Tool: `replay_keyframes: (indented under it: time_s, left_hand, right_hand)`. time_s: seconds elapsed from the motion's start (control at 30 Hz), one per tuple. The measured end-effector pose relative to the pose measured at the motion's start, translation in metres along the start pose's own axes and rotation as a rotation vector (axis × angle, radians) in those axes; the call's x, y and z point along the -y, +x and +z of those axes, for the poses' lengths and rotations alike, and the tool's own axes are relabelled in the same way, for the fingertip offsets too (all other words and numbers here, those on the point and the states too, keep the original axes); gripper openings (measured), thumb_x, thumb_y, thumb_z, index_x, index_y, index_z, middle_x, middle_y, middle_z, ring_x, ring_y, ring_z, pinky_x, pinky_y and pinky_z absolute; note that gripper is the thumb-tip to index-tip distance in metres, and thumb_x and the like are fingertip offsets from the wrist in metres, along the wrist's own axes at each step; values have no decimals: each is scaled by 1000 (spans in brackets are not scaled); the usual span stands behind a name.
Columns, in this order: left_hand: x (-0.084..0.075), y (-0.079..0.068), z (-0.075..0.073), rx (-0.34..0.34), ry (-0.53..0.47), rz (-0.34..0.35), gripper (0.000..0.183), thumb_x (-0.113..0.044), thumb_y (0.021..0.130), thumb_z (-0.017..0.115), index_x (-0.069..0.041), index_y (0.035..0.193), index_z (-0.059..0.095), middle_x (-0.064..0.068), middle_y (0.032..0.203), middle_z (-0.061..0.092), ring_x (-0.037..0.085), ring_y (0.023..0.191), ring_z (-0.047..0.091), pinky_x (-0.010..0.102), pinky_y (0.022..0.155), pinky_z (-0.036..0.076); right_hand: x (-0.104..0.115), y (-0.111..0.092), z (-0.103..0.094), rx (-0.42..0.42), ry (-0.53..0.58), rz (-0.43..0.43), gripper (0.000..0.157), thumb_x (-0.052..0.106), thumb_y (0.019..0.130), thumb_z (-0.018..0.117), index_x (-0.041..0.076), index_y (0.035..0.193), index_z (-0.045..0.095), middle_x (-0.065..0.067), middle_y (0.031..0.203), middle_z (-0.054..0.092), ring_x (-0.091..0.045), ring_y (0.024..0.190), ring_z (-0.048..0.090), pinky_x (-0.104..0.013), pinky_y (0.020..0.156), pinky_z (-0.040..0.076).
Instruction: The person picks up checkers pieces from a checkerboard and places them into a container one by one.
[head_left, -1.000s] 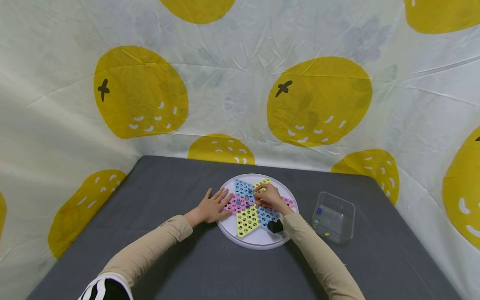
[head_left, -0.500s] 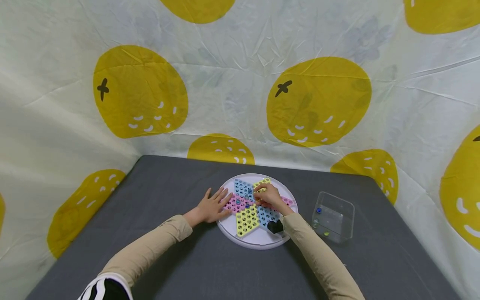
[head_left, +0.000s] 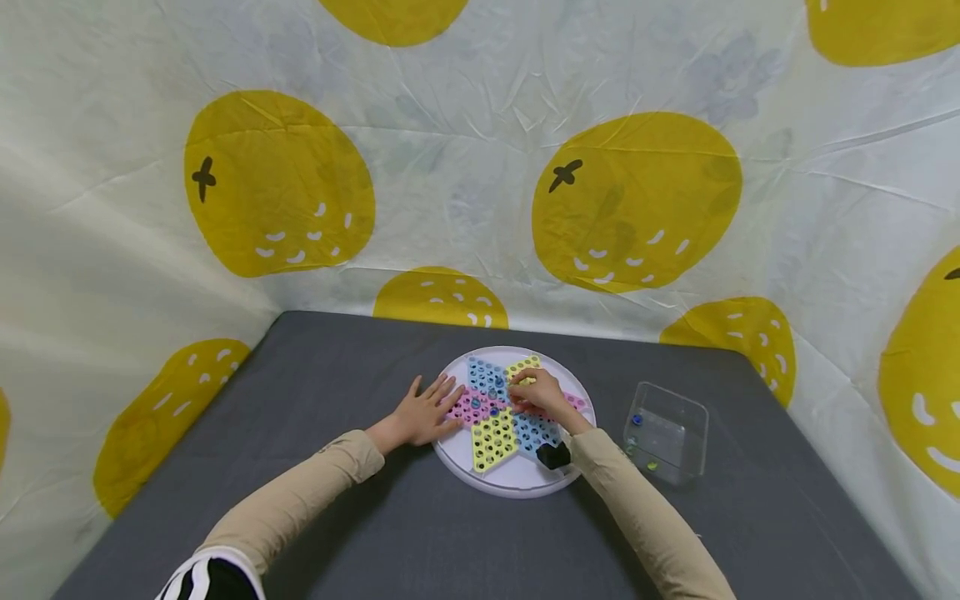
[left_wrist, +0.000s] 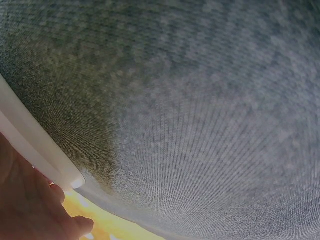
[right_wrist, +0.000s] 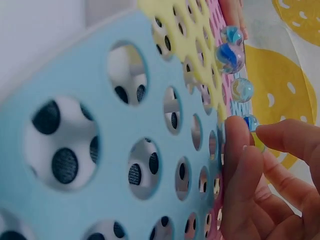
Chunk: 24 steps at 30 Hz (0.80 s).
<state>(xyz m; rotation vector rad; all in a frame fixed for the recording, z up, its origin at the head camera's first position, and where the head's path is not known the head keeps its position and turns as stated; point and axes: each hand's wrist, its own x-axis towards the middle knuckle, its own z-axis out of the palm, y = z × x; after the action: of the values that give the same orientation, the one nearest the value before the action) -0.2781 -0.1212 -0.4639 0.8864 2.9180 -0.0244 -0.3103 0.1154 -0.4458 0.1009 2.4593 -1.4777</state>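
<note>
A star-shaped Chinese checkers board in pink, yellow and blue lies on a round white base. My left hand is spread flat at the board's left edge, fingers straight. Over the board's centre right, my right hand has thumb and fingers bent together. In the right wrist view, its fingertips pinch what looks like a yellowish marble, mostly hidden. Several marbles sit in the holes beyond, among them a blue swirled marble and a clear marble.
Right of the board stands a clear plastic container with a blue marble and a yellow-green marble inside. Dark cloth covers the table. A white curtain with yellow fruit prints hangs behind.
My right wrist and forearm have shifted slightly to the right, while the fingers stay over the same part of the board. The left hand keeps its place.
</note>
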Motion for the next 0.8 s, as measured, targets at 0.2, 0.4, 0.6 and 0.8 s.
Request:
replay_keyframes:
  time_s: [0.2, 0.4, 0.6, 0.8]
  left_hand:
    - [1, 1, 1, 4, -3, -8, 64, -52, 92, 30, -18, 144, 17, 6, 150, 16, 25, 139, 12, 57, 106, 9]
    - [0, 0, 1, -3, -7, -4, 64, -52, 91, 30, -18, 144, 17, 7, 150, 16, 25, 139, 12, 57, 106, 9]
    - [-1, 0, 0, -2, -2, -3, 64, -51, 92, 30, -17, 144, 16, 7, 150, 16, 25, 139, 11, 56, 107, 9]
    - [9, 7, 13, -34, -54, 27, 67, -59, 90, 21, -23, 145, 10, 4, 152, 11, 23, 140, 5, 56, 107, 3]
  right_hand:
    - [0, -6, -4, 17, 5, 9, 21, 16, 82, 62, 3, 98, 59, -7, 69, 64, -9, 46, 58, -22, 43, 44]
    - [-3, -11, -7, 27, 7, 23, 22, 16, 82, 61, 3, 99, 58, -6, 71, 65, -9, 47, 58, -22, 45, 46]
    - [-3, -18, -11, 20, 2, 21, 20, 16, 82, 61, 4, 98, 59, -6, 72, 68, -10, 47, 59, -24, 46, 48]
    - [-2, -26, -15, 29, -32, -13, 22, 16, 82, 60, 3, 100, 59, -10, 78, 68, -9, 48, 59, -25, 47, 48]
